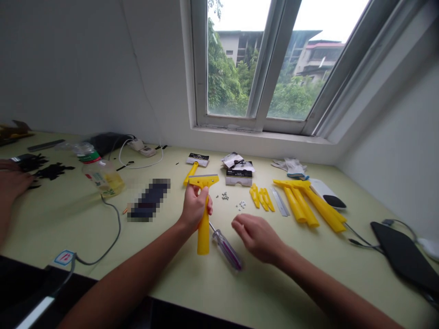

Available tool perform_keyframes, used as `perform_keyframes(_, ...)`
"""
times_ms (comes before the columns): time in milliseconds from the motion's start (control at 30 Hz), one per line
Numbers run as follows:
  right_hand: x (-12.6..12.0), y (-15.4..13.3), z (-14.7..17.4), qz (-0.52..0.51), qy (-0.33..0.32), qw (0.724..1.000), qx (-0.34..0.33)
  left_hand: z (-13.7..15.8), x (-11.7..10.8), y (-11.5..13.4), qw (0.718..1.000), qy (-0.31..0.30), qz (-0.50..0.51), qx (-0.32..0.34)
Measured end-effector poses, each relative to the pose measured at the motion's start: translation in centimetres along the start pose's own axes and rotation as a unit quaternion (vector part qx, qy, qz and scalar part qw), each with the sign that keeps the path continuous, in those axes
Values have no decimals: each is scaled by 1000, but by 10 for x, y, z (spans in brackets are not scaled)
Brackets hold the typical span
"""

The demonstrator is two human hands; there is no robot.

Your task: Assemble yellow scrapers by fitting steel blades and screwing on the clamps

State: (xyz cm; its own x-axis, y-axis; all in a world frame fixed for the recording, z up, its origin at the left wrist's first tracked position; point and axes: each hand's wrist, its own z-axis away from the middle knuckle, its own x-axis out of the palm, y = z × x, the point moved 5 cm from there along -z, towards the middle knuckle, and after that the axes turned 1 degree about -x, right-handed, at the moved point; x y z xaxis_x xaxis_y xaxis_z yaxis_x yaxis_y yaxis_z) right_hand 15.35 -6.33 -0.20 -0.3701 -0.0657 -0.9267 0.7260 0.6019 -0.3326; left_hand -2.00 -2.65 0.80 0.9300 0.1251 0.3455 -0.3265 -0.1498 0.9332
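Observation:
My left hand [195, 205] is closed around the handle of a yellow scraper [203, 233], held upright with its metal blade edge at the top. To the right, my right hand [255, 235] hovers with fingers curled together; whatever they hold, if anything, is hidden. Between the hands a screwdriver [227, 249] with a clear and purple handle lies at a slant, its tip behind the scraper handle. Beyond the hands are small screws [225, 196], nuts [242, 204], yellow plastic pieces [264, 198] and metal blades [280, 202]. Several yellow scraper handles [302, 203] lie farther right.
Another yellow scraper [191, 173] lies behind my left hand by printed cards [239, 176]. White gloves [290, 167] rest near the window. A drink bottle [101, 171], a pixelated dark object [149, 201] and a cable [118, 224] are leftward. Another person's hand [15, 180] is far left.

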Motion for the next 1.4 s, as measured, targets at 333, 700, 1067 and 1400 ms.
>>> perform_keyframes(333, 0, 63, -21, 104, 36, 993, 41, 7, 7, -16, 995, -30, 30, -87)
perform_keyframes(700, 3, 63, -23, 82, 41, 992, 88, 15, 15, -20, 972, -107, 116, -171)
perform_keyframes(1067, -16, 49, -23, -56, 71, 994, 56, 24, 26, 7, 973, -157, 130, -113)
perform_keyframes(1400, -99, -12, -30, -130, 182, 972, -71, 23, 22, -1, 975, -154, 101, -121)
